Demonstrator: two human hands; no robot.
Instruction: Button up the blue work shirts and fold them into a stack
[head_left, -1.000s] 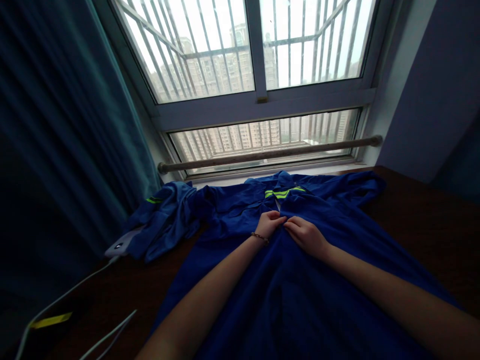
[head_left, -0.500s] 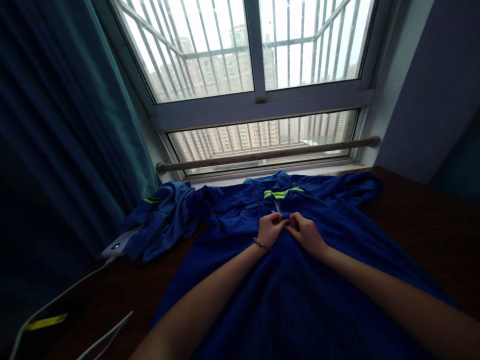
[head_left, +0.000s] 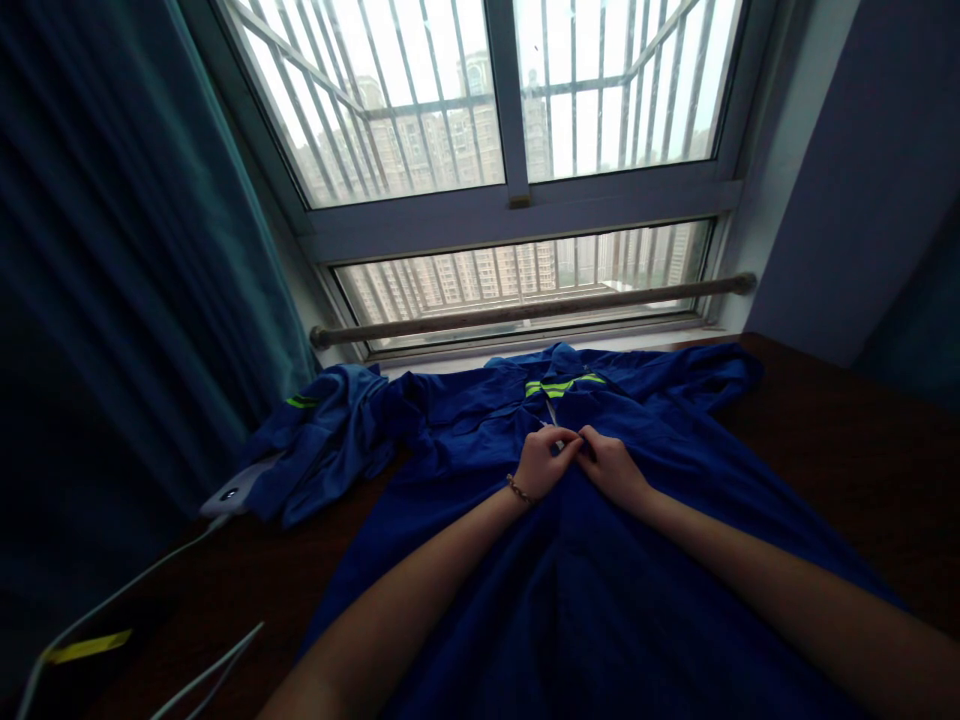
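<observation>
A blue work garment with yellow-green stripes across its chest lies spread out, collar toward the window. My left hand, with a bracelet at the wrist, pinches the front edge of the garment between thumb and forefinger. Right beside it, my right hand has its fingers closed on the same edge, fingertips almost touching the left ones. Whatever small part lies between the fingertips is too small and dark to make out. A narrow pale gap shows in the front opening just above the hands.
Dark brown wood lies under the garment. At left, a bunched sleeve partly covers a white device with a white cable. A blue curtain hangs at left. Behind runs a rail before the barred window.
My left thumb and forefinger have opened into a rounder loop and shifted slightly right, to the right fingertips. My right hand stays nearly in place. The garment is almost unchanged.
</observation>
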